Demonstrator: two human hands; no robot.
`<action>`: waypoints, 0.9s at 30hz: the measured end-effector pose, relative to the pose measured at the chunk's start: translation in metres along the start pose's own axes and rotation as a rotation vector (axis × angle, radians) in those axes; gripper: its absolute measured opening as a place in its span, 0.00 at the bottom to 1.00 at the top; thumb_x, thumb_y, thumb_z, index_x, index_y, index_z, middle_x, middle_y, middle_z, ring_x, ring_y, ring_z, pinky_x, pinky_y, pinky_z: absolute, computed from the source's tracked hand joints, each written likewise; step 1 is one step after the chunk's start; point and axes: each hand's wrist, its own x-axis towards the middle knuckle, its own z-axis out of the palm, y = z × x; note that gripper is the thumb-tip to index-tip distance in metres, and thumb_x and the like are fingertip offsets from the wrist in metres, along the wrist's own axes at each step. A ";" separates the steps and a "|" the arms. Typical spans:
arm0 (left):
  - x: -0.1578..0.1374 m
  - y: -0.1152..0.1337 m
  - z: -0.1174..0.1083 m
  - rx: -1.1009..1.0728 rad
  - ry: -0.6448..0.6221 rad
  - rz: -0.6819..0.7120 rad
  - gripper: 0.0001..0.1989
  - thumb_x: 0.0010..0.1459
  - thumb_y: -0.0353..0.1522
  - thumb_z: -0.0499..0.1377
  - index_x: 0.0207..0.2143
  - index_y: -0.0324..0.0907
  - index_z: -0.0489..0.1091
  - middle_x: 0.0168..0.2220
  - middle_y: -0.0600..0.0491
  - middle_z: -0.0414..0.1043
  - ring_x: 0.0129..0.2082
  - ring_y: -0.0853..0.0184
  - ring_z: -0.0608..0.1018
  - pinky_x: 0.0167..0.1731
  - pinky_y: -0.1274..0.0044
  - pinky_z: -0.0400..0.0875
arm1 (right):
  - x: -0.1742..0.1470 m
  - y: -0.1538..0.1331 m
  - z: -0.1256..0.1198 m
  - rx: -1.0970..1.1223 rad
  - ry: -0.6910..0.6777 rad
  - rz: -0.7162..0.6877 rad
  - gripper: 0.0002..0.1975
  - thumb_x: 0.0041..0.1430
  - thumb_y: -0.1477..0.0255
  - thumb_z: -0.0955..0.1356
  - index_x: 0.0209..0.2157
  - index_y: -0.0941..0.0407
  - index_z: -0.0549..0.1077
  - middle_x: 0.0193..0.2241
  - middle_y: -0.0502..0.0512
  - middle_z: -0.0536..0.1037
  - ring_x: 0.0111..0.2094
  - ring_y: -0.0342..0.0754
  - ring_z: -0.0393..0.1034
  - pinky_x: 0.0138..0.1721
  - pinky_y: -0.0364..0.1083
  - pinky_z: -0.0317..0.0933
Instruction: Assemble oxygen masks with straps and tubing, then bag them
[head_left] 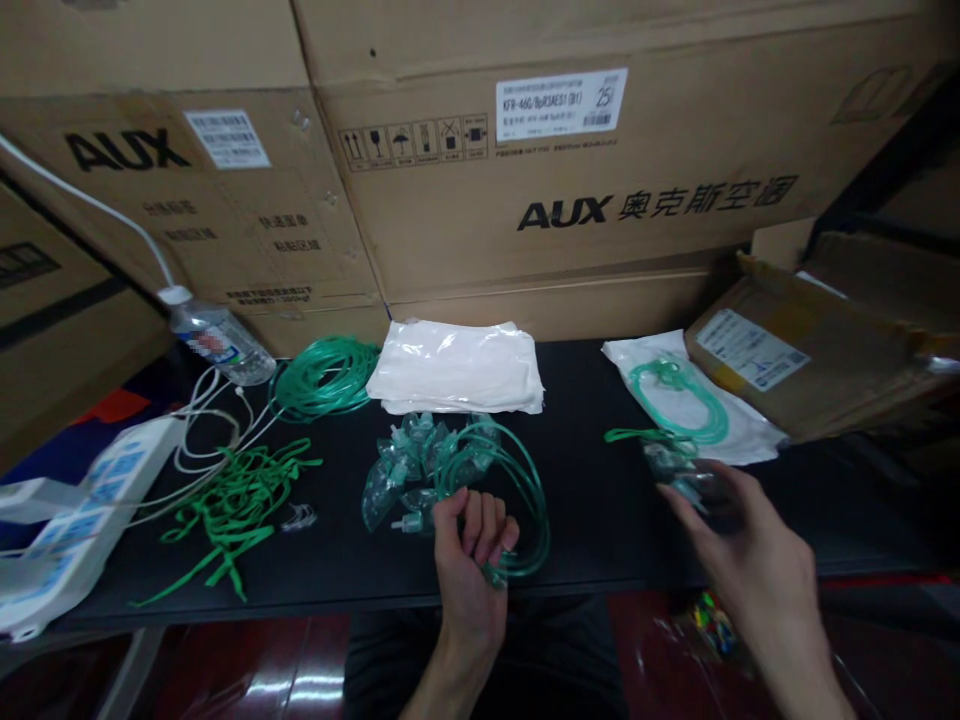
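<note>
Large AUX cartons behind the table suggest a storeroom.

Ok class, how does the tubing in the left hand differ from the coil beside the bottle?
The tubing is held by the left hand; the coil lies untouched beside the bottle. The tubing makes a few loose loops, while the coil is a thicker bundle of many. Both are green and looped.

Dim light, white glare on the glossy floor, murky right edge, blurred right grip.
</note>
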 end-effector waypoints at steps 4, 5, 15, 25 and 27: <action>0.000 -0.008 -0.004 0.077 -0.057 0.036 0.26 0.62 0.36 0.56 0.11 0.46 0.56 0.14 0.60 0.48 0.18 0.70 0.55 0.25 0.77 0.66 | -0.037 -0.028 -0.011 0.776 -0.087 0.485 0.21 0.49 0.54 0.78 0.42 0.50 0.79 0.42 0.59 0.84 0.44 0.61 0.79 0.49 0.57 0.73; 0.000 -0.010 -0.005 0.134 -0.062 0.043 0.25 0.62 0.37 0.55 0.11 0.46 0.57 0.15 0.59 0.51 0.19 0.69 0.58 0.28 0.76 0.68 | -0.049 -0.035 -0.007 0.921 -0.148 0.528 0.20 0.51 0.53 0.78 0.41 0.50 0.81 0.42 0.60 0.84 0.44 0.62 0.80 0.49 0.58 0.74; -0.018 0.000 -0.017 1.012 -0.091 0.064 0.16 0.65 0.39 0.56 0.30 0.44 0.79 0.32 0.50 0.75 0.35 0.60 0.75 0.35 0.74 0.66 | -0.109 -0.037 0.040 1.479 -0.299 0.832 0.14 0.54 0.57 0.78 0.41 0.46 0.86 0.46 0.55 0.86 0.46 0.54 0.81 0.56 0.53 0.72; -0.008 0.005 -0.020 1.109 -0.117 -0.327 0.32 0.60 0.59 0.54 0.35 0.39 0.78 0.18 0.55 0.71 0.16 0.66 0.75 0.18 0.78 0.67 | -0.110 -0.047 0.039 1.471 -0.361 0.693 0.22 0.51 0.59 0.80 0.47 0.52 0.84 0.43 0.59 0.87 0.43 0.53 0.82 0.51 0.48 0.74; -0.005 0.006 -0.025 1.038 -0.140 -0.384 0.31 0.56 0.58 0.60 0.37 0.37 0.80 0.21 0.54 0.74 0.19 0.66 0.78 0.22 0.78 0.71 | -0.110 -0.049 0.042 1.462 -0.337 0.725 0.21 0.51 0.59 0.80 0.46 0.51 0.84 0.44 0.59 0.87 0.46 0.53 0.82 0.54 0.48 0.72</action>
